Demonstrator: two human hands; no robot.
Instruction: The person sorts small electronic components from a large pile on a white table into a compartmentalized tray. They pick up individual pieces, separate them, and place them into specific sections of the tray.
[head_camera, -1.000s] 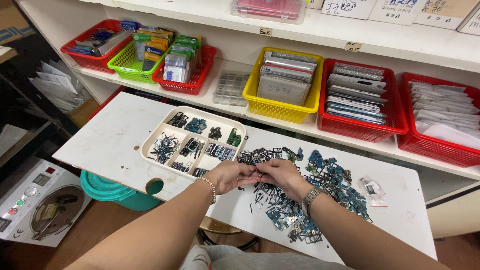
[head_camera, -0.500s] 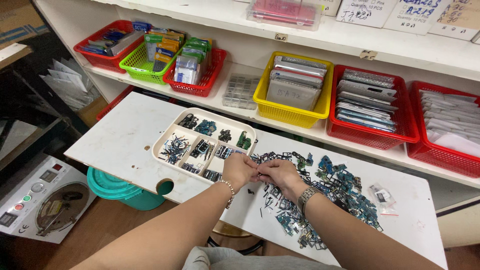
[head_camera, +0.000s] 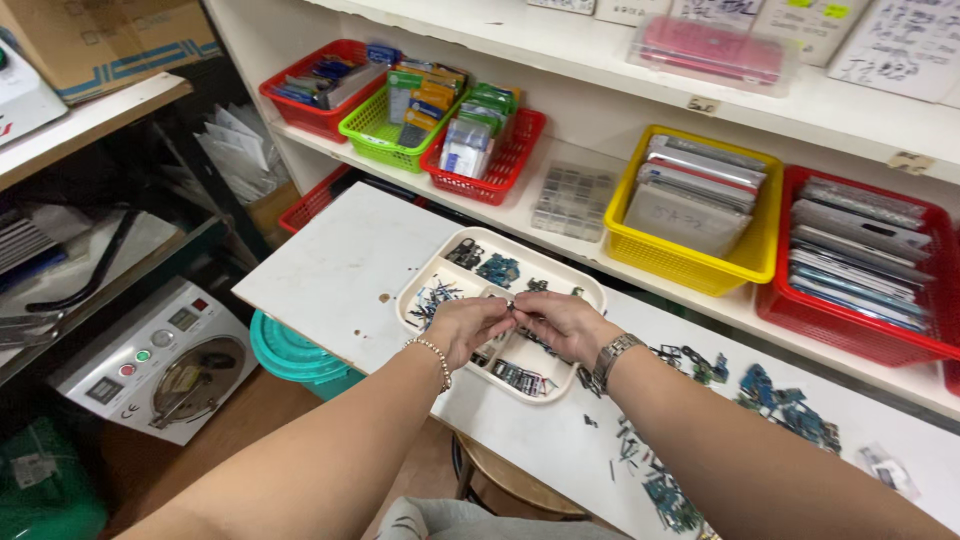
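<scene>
Both hands meet over the white compartment tray (head_camera: 455, 250), and between their fingertips sits a small dark part (head_camera: 510, 306), thin and flat-looking, too small to tell its exact shape. The left hand (head_camera: 468, 328) pinches it from 9 o'clock with thumb and forefinger, the other fingers curled in; the right hand (head_camera: 566, 325) pinches it from 3 o'clock in the same way, so the part hangs just above the middle of the tray. The left wrist wears 1 beaded bracelet (head_camera: 434, 354), pale and round-beaded; the right wrist wears 1 metal watch (head_camera: 612, 355) with a linked band. The tray is smooth moulded plastic with rounded corners, split into several pockets that hold little dark and blue-green pieces. It rests on a white board (head_camera: 340, 270), flat and matte, with 2 small round holes near the tray's 9 o'clock side. At 3 o'clock from the hands more loose small parts (head_camera: 770, 395) lie scattered on the board, too many to count. On the shelf at 12 o'clock stand 5 mesh plastic baskets: 3 red, 1 green (head_camera: 372, 135) and 1 yellow (head_camera: 690, 265), the yellow 1 stacked with flat grey slabs. At 8 o'clock, below the board, stand 1 teal tub (head_camera: 290, 355) and 1 white machine (head_camera: 150, 360) with a round glass window.
</scene>
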